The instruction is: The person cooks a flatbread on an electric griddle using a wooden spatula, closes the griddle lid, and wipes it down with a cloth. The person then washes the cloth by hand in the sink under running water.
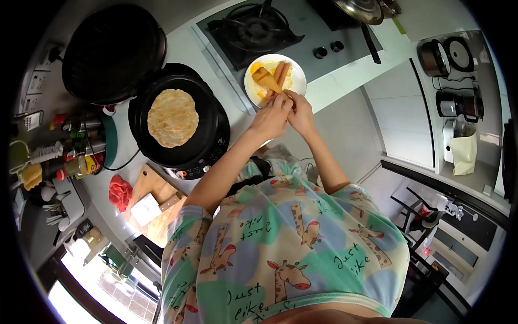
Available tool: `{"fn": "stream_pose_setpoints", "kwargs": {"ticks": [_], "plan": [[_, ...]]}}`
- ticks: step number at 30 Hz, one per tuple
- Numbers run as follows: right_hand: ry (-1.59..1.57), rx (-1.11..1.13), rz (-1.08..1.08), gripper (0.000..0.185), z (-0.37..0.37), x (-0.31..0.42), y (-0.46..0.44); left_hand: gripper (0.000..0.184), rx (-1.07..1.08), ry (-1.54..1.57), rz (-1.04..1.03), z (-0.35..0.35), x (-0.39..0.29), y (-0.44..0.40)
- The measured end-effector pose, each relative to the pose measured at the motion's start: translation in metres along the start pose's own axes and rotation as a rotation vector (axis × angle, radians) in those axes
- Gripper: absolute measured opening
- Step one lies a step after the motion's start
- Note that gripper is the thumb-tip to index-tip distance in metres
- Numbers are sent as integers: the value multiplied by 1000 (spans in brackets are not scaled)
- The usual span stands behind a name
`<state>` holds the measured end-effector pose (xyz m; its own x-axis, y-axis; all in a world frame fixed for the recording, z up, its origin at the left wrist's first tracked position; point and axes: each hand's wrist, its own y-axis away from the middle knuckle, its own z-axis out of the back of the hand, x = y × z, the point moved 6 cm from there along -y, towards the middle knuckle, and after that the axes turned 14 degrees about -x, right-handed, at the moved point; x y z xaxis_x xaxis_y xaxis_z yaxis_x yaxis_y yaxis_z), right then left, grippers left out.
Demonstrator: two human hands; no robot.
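Observation:
On a white plate (301, 81) at the counter's edge lie sausages (283, 74) and yellow egg (257, 67). A wooden spatula (265, 79) slants across them, its blade over the food and its handle running down to my hands. My right hand (300, 113) is closed around the handle end, at the plate's near rim. Pressed against it, my left hand (271, 117) has its fingers closed over the near part of the plate. What those fingers hold is hidden. A round browned flatbread (173, 118) lies flat in the black electric griddle (141, 116), left of my hands.
The griddle's raised lid (114, 54) stands behind it. Beyond the plate is a gas stove (253, 27) with a lidded pan (360, 11). A cutting board (156, 189) bears a cleaver (147, 209); a red cloth (120, 193) lies beside it. Bottles (81, 164) crowd the left side.

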<state>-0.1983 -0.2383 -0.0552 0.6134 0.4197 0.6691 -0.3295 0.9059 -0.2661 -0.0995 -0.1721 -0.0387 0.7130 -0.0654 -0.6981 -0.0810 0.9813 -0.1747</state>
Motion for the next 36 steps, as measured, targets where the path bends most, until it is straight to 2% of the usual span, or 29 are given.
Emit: {"fn": "stream_pose_setpoints", "kwargs": {"ticks": [1, 4, 9, 11, 14, 16, 17, 20, 21, 23, 26, 28, 31, 34, 36], "plan": [[61, -12, 46, 41, 2, 2, -1, 49, 17, 1, 7, -2, 1, -1], [94, 9, -10, 39, 3, -2, -1, 50, -7, -13, -10, -8, 5, -2], [236, -40, 220, 36, 6, -7, -1, 54, 29, -10, -5, -6, 4, 5], [232, -97, 300, 37, 9, -1, -4, 59, -61, -41, -44, -4, 12, 17], [148, -171, 306, 34, 15, 23, -8, 57, -152, 73, 130, 65, 3, 30], [26, -153, 328, 31, 4, 48, -22, 54, -292, 74, 217, 109, 18, 45], [-28, -141, 336, 30, 0, 61, -29, 50, -438, 62, 176, 141, 20, 54], [-279, -51, 487, 22, -25, 159, -69, 46, -700, -148, 152, 248, 40, 73], [-387, -30, 579, 21, -32, 199, -85, 41, -755, -98, 168, 295, 38, 77], [-510, 28, 726, 20, -42, 287, -118, 32, -889, -344, 50, 374, 44, 74], [-550, 27, 897, 19, -67, 406, -167, 29, -936, -596, -2, 480, 68, 56], [-562, 84, 828, 18, -105, 467, -202, 28, -930, -565, 116, 538, 107, 40], [-326, 92, 868, 19, -160, 528, -242, 18, -883, -615, 119, 574, 137, 18], [-108, 182, 853, 18, -200, 554, -261, 14, -842, -672, 126, 589, 190, -7], [-41, 196, 873, 17, -215, 564, -269, 15, -759, -647, 258, 595, 210, -18]]}}
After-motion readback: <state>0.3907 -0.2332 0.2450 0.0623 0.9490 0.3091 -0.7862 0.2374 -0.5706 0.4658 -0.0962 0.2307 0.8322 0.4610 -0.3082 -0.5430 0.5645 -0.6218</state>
